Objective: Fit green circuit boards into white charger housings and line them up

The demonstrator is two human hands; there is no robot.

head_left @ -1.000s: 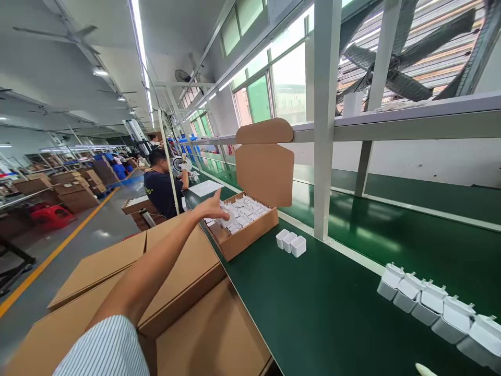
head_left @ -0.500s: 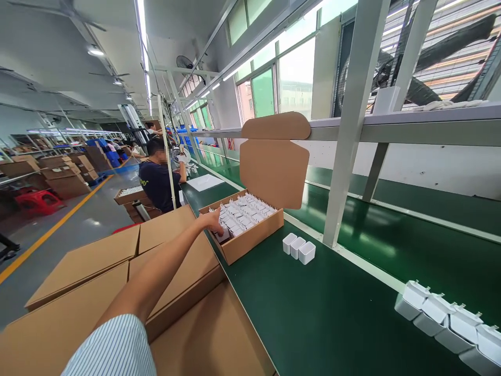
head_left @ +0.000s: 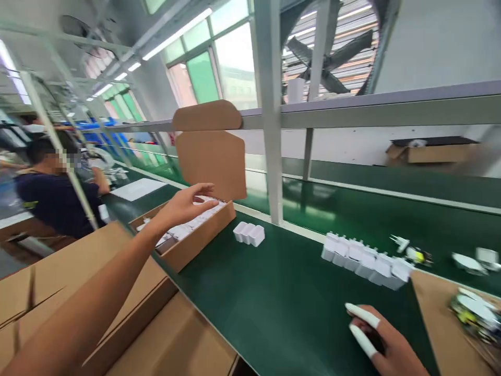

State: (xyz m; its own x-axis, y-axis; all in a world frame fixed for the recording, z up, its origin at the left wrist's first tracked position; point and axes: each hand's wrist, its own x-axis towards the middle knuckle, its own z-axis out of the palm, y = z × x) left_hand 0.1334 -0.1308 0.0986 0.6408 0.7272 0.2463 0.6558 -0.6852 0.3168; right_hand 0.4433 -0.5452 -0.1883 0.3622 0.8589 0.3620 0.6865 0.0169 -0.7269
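Above the open cardboard box [head_left: 203, 245] my left hand [head_left: 188, 204] reaches out with its fingers apart and nothing in them. The box holds rows of white charger pieces [head_left: 188, 227], partly covered by that hand. Three white plastic housings [head_left: 249, 234] stand side by side just right of the box. Lower right, my right hand [head_left: 381, 339] wears white finger covers on two digits, held apart with nothing seen between them. It is nearest to a row of several white plug chargers [head_left: 364, 261] with metal prongs upward, and does not touch them.
A cardboard sheet [head_left: 438, 308] at the right bears blurred circuit parts [head_left: 475, 313]. Closed cartons [head_left: 94, 282] lie along the left of the green bench [head_left: 289, 303]. A metal post [head_left: 272, 156] rises behind it. A co-worker [head_left: 58, 183] sits at far left.
My view has turned right. My left hand has lifted off the pieces in the box, its fingers now spread. My right hand has come into view at lower right.
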